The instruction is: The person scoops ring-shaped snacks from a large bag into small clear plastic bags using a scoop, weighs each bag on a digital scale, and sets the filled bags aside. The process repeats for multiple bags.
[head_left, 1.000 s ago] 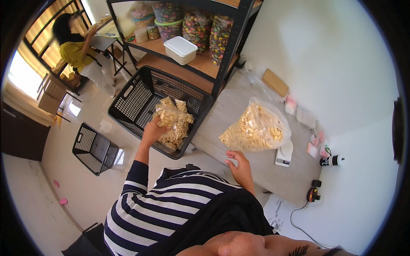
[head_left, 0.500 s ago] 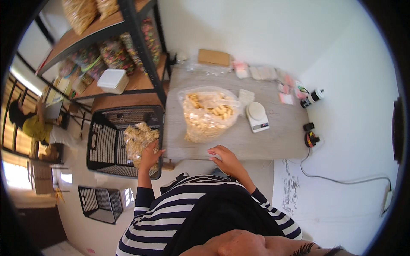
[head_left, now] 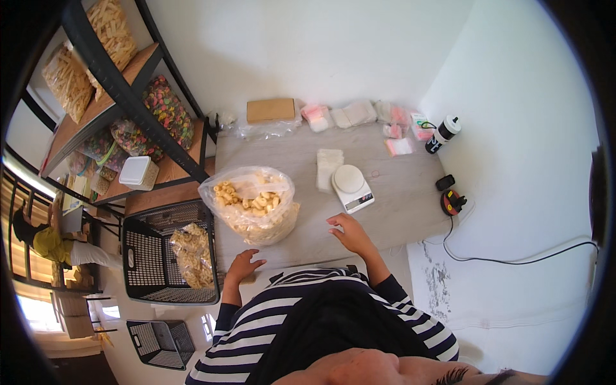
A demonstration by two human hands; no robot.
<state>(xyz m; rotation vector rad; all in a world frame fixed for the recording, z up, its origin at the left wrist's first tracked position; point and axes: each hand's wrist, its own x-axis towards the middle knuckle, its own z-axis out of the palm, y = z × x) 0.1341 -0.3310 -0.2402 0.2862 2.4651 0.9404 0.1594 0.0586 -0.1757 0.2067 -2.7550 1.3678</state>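
A large clear bag of pale yellow tube-shaped snacks [head_left: 260,215] stands on the left part of the grey wooden table [head_left: 404,221], its mouth gaping. My left hand [head_left: 242,265] hovers at the table's front edge, just below that bag, fingers apart and holding nothing. Over the front of the table, my right hand [head_left: 351,233] is empty too, thumb and fingers spread. It is nearest to the white kitchen scale [head_left: 351,186]. Beside the scale lies a stack of small clear plastic bags [head_left: 328,168].
Left of the table, a black crate [head_left: 144,250] holds filled snack bags [head_left: 192,256]. A shelf rack [head_left: 170,157] carries more bags and a lidded tub [head_left: 139,172]. Along the wall are a cardboard box [head_left: 270,110], packets and a bottle [head_left: 443,135]. A cable [head_left: 507,262] runs right. Another person [head_left: 48,240] is at far left.
My left hand has come out of the crate, away from the filled bags, to the table's front edge. My right hand has moved toward the scale. The whole view has shifted.
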